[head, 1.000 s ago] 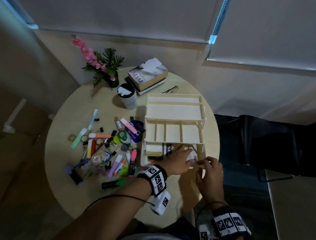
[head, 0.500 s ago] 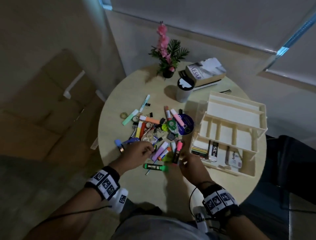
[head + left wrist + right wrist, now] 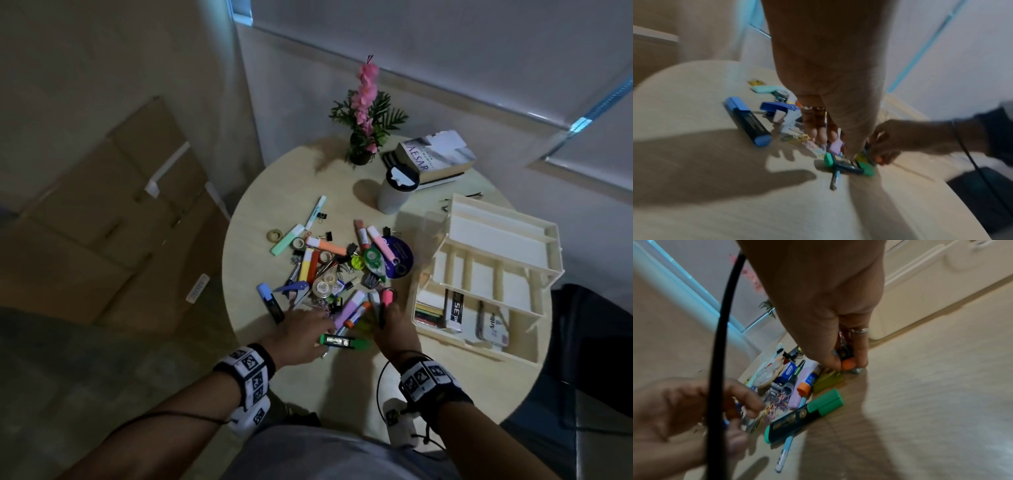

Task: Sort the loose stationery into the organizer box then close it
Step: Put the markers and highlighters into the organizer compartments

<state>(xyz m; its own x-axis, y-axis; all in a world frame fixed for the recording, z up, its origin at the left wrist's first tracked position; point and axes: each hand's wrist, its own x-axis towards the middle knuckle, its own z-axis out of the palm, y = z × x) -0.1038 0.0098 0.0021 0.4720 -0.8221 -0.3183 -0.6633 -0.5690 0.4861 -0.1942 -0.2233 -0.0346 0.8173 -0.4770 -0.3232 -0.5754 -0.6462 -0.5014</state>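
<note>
Right hand (image 3: 846, 360), a second ago at the organizer box (image 3: 486, 274), now pinches a pink, orange-ended pen (image 3: 847, 364) in the stationery pile; left hand (image 3: 301, 337) hovers loosely beside it; box lies open to its right; sorting barely begun.

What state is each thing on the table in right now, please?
organizer box: open, trays fanned out
green highlighter: capped, lying flat
blue highlighter: capped, lying flat
tumbler: upright, lid on
right hand: pinching an orange-capped marker
left hand: fingers reaching into the clips
</note>
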